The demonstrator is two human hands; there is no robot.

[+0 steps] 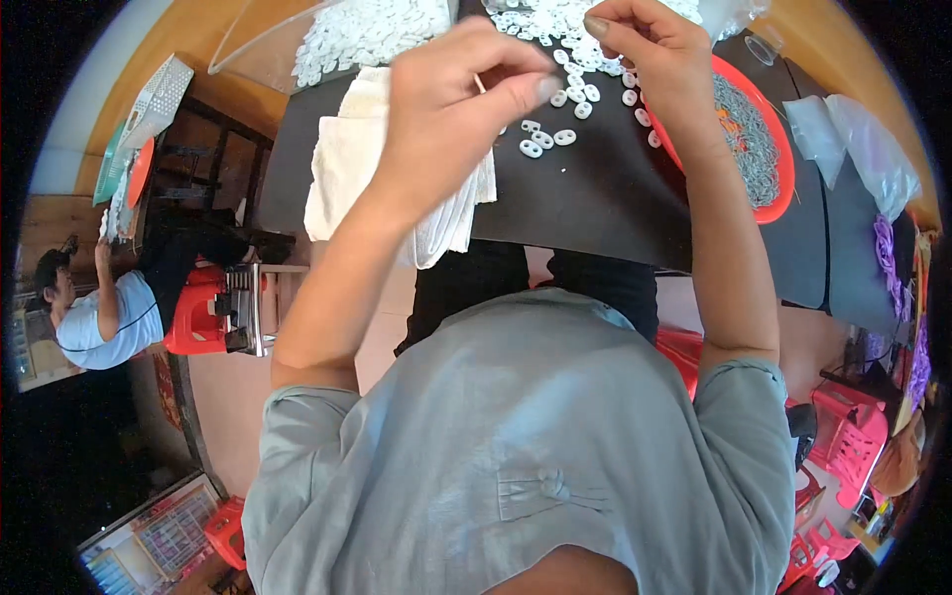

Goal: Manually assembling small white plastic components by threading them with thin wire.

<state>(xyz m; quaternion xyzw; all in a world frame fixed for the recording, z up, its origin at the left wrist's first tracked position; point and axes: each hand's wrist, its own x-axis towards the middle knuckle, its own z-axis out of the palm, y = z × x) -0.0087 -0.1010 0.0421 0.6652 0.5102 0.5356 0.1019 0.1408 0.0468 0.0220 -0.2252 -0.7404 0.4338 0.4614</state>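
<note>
Several white two-holed ovals (pixel 564 138) near left hand (pixel 446 104) and right hand (pixel 666 55), each grip's closure unclear.

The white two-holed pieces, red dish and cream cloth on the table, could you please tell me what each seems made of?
White two-holed pieces: probably smooth, hard plastic, judging by their uniform, rounded shapes.
Red dish: likely plastic with a slight sheen, given its even, saturated colour.
Cream cloth: woven or knitted fabric, perhaps cotton, matte with soft folds.
</note>
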